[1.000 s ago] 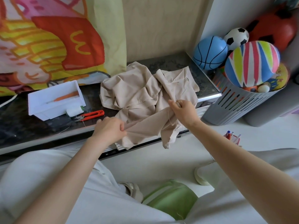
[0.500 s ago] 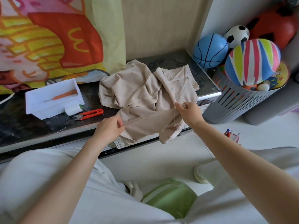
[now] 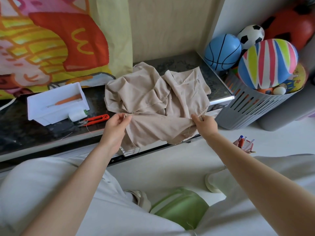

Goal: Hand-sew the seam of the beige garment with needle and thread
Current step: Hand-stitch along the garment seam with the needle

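The crumpled beige garment point(image 3: 153, 101) lies on the dark stone tabletop point(image 3: 34, 132), its near part hanging over the front edge. My left hand point(image 3: 115, 126) pinches the garment's edge at the left. My right hand point(image 3: 205, 124) grips the fabric at the right and also holds a thin needle point(image 3: 200, 112) that sticks up from the fingers. The cloth is stretched taut between both hands. A thin thread hangs near the right hand's fabric.
A white plastic tray point(image 3: 56, 103) with an orange tool stands at the left, a white thread spool point(image 3: 77, 115) and red thread snips point(image 3: 94, 120) beside it. A grey basket of balls point(image 3: 259, 104) stands at the right. A pen holder point(image 3: 244, 144) sits on the floor.
Both hands have moved apart, the left one up to the table edge and the right one farther right, pulling the garment's edge out straight between them.
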